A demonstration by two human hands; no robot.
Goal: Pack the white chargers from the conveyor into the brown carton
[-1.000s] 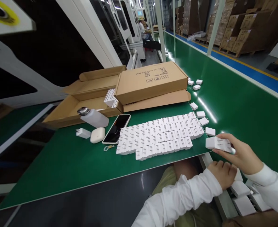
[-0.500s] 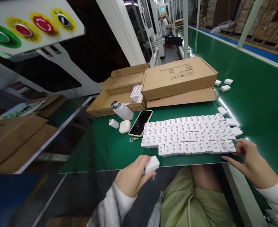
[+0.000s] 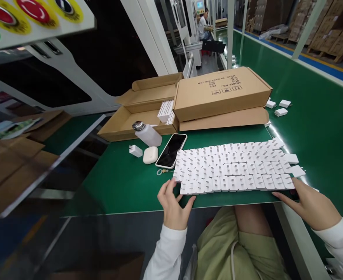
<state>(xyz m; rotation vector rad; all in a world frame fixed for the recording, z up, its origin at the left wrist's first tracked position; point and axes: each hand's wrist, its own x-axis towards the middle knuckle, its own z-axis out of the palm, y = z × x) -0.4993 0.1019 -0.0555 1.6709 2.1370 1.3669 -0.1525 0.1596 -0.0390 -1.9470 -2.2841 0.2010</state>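
Observation:
Several rows of white plug adapters point(image 3: 232, 165) stand close together on the green table, metal prongs up. My left hand point(image 3: 174, 204) is at the left end of the front row, fingers apart, its fingertips near the end adapter. At the right end of that row is my right hand point(image 3: 312, 202), thumb and fingers spread around the corner, touching the last adapter. Neither hand has an adapter lifted. Two loose adapters point(image 3: 298, 170) lie just beyond the right end of the block.
A phone point(image 3: 171, 151), a white case point(image 3: 150, 155), a pump bottle point(image 3: 148, 134) and a single adapter point(image 3: 135, 151) lie left of the block. Behind are an open carton point(image 3: 124, 124) and a closed carton point(image 3: 220, 93). A person point(image 3: 203, 27) sits far back.
My left hand has set its adapter down at the front row's left end and opened. That row now reaches farther left. The right hand stays at the right end.

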